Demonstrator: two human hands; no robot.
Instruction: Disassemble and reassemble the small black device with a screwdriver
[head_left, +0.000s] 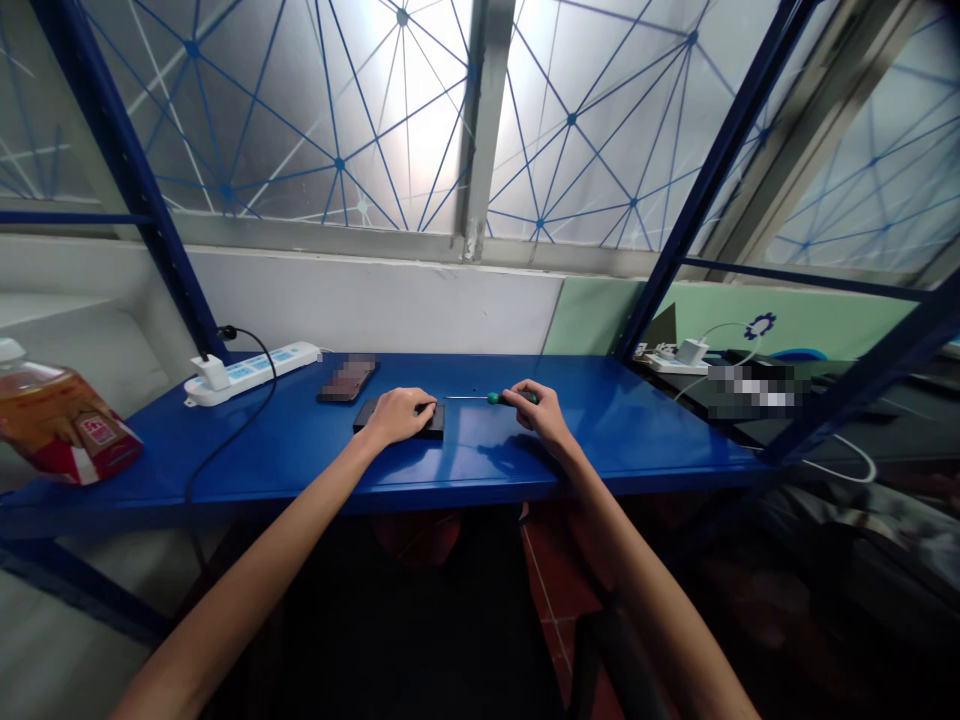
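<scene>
A flat black rectangular device [431, 428] lies on the blue table, its exact kind unclear. Over its top rests my left hand [401, 412], thumb and fingers closed on it and covering much of the surface. My right hand [540, 408] grips a screwdriver [493, 399] by its green and black handle, a little above the tabletop. The thin metal shaft points left, and its tip is close to the device's right end, apart from it. Behind the shaft, a tiny dark speck [474, 390] lies on the table, too small to identify.
A phone [349, 381] lies behind the device to the left. Further left are a white power strip [255, 372] with a black cable [247, 425] and a bottle [64, 425] with an orange label. Blue posts [664, 270] rise from the table; another power strip [667, 362] is at right.
</scene>
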